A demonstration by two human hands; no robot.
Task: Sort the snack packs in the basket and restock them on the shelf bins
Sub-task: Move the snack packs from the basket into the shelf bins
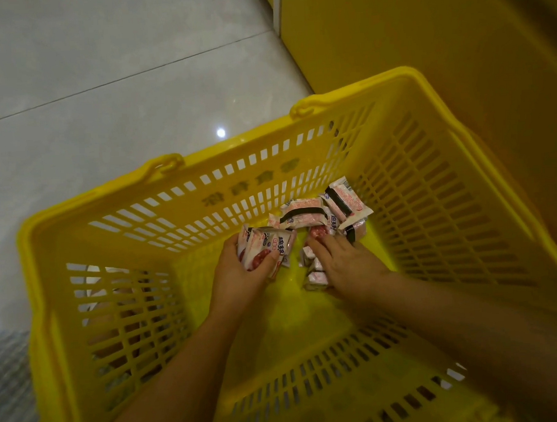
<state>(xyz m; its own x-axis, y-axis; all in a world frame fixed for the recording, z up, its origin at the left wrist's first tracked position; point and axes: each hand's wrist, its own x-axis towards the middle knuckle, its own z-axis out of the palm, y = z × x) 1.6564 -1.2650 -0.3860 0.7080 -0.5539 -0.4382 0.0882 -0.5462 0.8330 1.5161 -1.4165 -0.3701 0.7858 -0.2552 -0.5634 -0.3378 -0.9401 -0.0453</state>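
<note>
Clutching a small bundle of snack packs [263, 249] in the left hand [241, 276], thumb curled over the top wrapper, low inside the yellow basket [110, 199]. Reaching with the right hand [346, 265], fingers stretched flat and forward, palm laid over a short row of packs [315, 273] stood on edge (thumb hidden, so no telling whether anything is pinched). Just ahead of those fingertips, in the far right corner of the basket floor: the loose heap [306, 214], long sides mostly running crosswise to the arm. Nearer the right hand than the left, plainly, so probably the right's to gather. White-and-pink crinkly wrappers, a black band across each, a red picture on the front. Beyond the rim, pale floor tiles [104, 59] to the left, a tall yellow panel [423, 45] to the right.
</note>
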